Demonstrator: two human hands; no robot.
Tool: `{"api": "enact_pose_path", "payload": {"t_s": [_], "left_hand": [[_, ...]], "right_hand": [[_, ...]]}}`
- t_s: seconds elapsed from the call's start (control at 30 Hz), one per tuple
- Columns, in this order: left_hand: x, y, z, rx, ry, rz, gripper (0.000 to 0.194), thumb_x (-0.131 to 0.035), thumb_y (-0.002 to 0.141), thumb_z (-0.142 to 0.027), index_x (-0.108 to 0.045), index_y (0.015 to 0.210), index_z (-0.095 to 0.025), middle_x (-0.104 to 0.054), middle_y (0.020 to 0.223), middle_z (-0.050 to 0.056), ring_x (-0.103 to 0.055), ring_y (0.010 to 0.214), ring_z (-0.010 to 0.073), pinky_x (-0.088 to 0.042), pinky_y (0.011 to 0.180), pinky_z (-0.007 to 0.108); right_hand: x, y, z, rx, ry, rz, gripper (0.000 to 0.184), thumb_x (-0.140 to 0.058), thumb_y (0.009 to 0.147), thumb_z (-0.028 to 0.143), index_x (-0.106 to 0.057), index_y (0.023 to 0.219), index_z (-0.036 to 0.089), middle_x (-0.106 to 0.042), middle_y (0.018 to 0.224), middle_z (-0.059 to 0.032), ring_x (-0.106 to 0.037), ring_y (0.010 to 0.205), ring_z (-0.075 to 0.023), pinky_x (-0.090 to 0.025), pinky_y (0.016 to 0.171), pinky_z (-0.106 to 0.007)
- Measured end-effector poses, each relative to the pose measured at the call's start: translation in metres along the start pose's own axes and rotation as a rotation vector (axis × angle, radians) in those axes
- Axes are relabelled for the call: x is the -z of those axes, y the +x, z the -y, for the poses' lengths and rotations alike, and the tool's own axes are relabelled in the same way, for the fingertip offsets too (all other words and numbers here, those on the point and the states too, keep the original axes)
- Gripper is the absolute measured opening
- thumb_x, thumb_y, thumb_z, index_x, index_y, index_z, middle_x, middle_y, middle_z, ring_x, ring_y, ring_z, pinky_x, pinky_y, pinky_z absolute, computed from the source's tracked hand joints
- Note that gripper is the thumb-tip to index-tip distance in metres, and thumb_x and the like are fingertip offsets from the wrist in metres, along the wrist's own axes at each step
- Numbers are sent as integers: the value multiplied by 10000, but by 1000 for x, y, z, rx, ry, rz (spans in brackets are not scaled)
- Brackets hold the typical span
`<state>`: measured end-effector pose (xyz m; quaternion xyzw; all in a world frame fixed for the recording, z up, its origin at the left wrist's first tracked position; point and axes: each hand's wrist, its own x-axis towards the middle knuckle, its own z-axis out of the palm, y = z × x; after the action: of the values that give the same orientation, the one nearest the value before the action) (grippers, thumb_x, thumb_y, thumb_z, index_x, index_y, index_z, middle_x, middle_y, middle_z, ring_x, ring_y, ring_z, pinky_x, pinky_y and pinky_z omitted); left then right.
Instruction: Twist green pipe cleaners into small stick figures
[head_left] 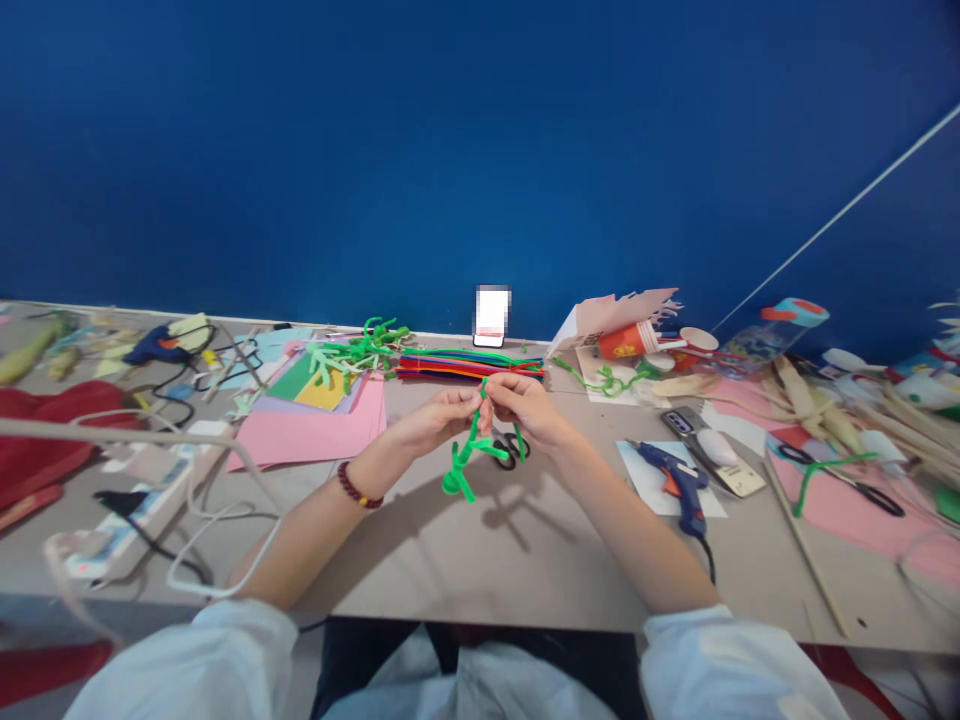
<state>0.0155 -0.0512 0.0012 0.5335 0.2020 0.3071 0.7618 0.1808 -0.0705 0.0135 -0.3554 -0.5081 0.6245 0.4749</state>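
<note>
Sprig, fuzzy green, long axis steep, branched end lower left

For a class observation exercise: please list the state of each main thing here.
Left hand, pinching green piece
Right hand, pinching green piece
Green piece, bent, branched, held up
Standing phone, upright, screen bright
Nearer glue gun, lying flat
Power strip, plugs in it
Red cup, tipped
Centre scissors, opening unclear

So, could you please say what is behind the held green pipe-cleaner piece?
Behind the green piece, black-handled scissors lie on the table, with a multicoloured pipe-cleaner bundle farther back. The right hand partly covers that area, and no blades show.
</note>
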Motion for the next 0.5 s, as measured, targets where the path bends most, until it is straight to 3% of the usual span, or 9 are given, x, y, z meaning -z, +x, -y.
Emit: {"api": "enact_pose_path", "payload": {"t_s": [0.13,0.23,0.37,0.5], "left_hand": [[0,1,-7,-84,219,-179,312,-621,806,-422,-713,784,-125,-702,768,92,-635,765,203,-454,761,311],[2,2,-12,-136,326,-286,405,-542,837,-494,-738,847,-139,-731,847,101,-644,842,224,-449,796,327],[8,3,-14,-43,265,-221,577,-409,862,-608,-736,961,-143,-742,891,114,-659,819,232,-457,768,343],[12,3,-12,30,177,-189,632,-404,845,-652,-728,994,-129,-744,930,137,-667,863,245,-461,817,354]], "right_hand": [[2,1,2,53,-89,-88,368,-728,671,520,-580,652,183,-552,520,35,-426,433,-70,-213,428,-231],[7,5,2,69,-129,-203,354,-755,627,502,-607,675,185,-522,540,55,-323,430,-50,-192,429,-238],[15,11,-5,52,-83,-237,368,-766,598,504,-611,704,188,-474,552,71,-260,429,-42,-174,434,-244],[22,16,-12,37,-46,-221,387,-764,603,520,-600,722,190,-410,525,88,-240,417,-39,-154,439,-243]]}}
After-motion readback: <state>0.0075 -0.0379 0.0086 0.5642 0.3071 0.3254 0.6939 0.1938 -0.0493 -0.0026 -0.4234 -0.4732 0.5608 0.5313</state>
